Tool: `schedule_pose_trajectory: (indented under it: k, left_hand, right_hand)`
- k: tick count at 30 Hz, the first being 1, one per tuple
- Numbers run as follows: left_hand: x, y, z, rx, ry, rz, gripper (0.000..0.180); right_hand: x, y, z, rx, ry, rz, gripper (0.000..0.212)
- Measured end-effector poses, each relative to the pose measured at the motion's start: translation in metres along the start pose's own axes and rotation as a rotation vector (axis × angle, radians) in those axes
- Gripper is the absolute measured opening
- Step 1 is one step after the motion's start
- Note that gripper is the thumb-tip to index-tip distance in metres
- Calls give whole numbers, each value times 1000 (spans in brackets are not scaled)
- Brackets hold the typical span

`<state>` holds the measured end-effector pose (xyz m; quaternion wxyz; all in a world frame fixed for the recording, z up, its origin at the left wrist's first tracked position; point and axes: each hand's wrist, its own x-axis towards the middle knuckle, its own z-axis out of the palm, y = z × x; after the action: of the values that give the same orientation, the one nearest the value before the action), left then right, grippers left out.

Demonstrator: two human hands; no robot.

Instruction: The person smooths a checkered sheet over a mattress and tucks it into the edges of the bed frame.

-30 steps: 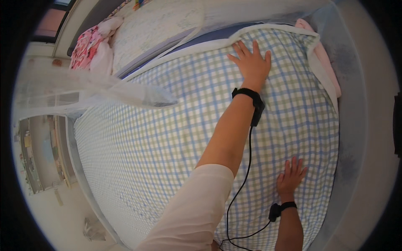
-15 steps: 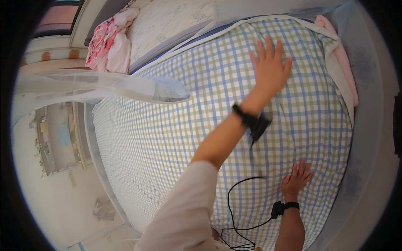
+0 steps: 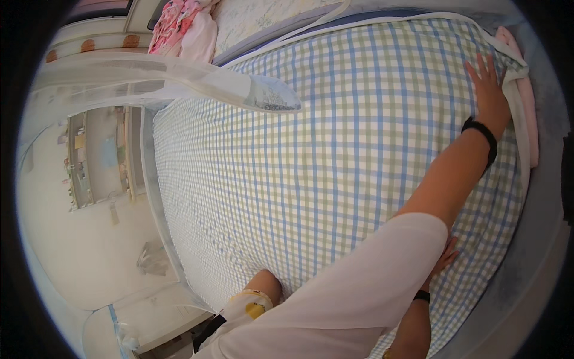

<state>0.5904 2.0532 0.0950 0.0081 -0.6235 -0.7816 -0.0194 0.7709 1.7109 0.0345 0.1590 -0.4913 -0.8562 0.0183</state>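
A white sheet with blue and green checks (image 3: 335, 155) covers the mattress, mostly smooth, with soft wrinkles toward the right edge. My left hand (image 3: 491, 99) lies flat on it at the upper right, fingers spread, beside the sheet's pale border. A black band circles that wrist. Nearer, my right hand (image 3: 443, 258) rests on the sheet close to the right side, its fingers stretched out. My left sleeve hides part of it. Neither hand holds anything.
Folded pink cloth (image 3: 526, 113) lies along the far right edge. A translucent net (image 3: 263, 93) hangs over the left part of the bed. Pink bedding (image 3: 185, 30) sits at the far left. My bent knee (image 3: 266, 284) presses on the sheet at the lower middle.
My left hand has slid right across the sheet to its pale border. My right hand stays low on the right, now partly behind my sleeve. The black cable has gone from sight; my knee shows.
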Motion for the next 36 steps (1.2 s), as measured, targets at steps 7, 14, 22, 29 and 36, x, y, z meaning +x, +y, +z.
schedule_pose_trajectory:
  k: [7, 14, 22, 29, 36]
  left_hand:
    - [10, -42, 22, -226, 147, 135, 54]
    - [-196, -161, -42, -476, 106, -280, 66]
    - [-132, -100, -16, -614, 185, -297, 60]
    - [-36, -41, 12, -603, 287, 73, 59]
    - [-198, -118, -49, -1182, 195, 146, 50]
  right_hand:
    - [0, -12, 10, -4, -62, -20, 47]
    - [-6, 2, 4, -45, -68, -10, 48]
    - [-8, 4, 8, -114, -98, 0, 49]
    - [-50, 38, 55, -253, -147, 44, 55]
    - [-2, 4, 6, -139, 29, -47, 47]
